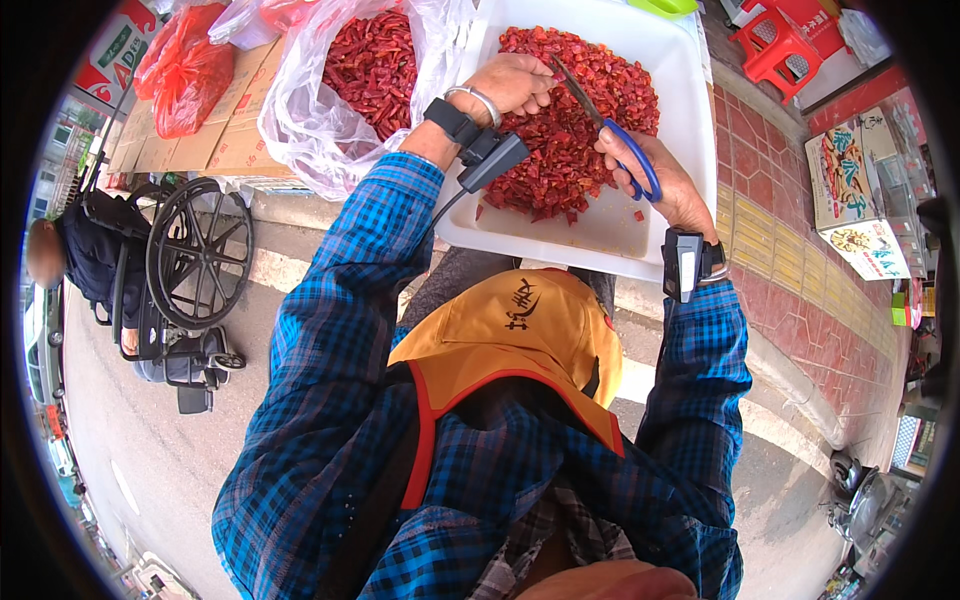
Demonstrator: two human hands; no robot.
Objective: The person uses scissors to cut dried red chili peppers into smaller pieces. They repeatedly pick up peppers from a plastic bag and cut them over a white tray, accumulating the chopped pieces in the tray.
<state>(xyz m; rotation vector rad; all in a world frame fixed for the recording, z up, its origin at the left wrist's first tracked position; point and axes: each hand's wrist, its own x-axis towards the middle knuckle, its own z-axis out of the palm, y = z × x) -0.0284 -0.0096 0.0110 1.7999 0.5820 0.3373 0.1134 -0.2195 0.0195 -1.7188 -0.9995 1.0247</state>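
My left hand (511, 84) pinches a small piece of red chilli (559, 76) between thumb and fingers, above the pile. Blue-handled scissors (634, 157) are gripped in my right hand (660, 176), their blades reaching up to the chilli at my left fingertips. Below both hands, a heap of cut red chilli pieces (540, 165) fills much of a white plastic tray (600, 251). To the left of the tray, a clear plastic bag (300, 127) stands open around whole dried red chillies (371, 71).
Flattened cardboard (217, 142) lies left of the bag, with a red plastic bag (191, 75) on it. A person in a wheelchair (202, 255) is at the left. A green container (664, 6) touches the tray's far edge. Red stools (780, 52) and printed cartons (847, 180) stand right.
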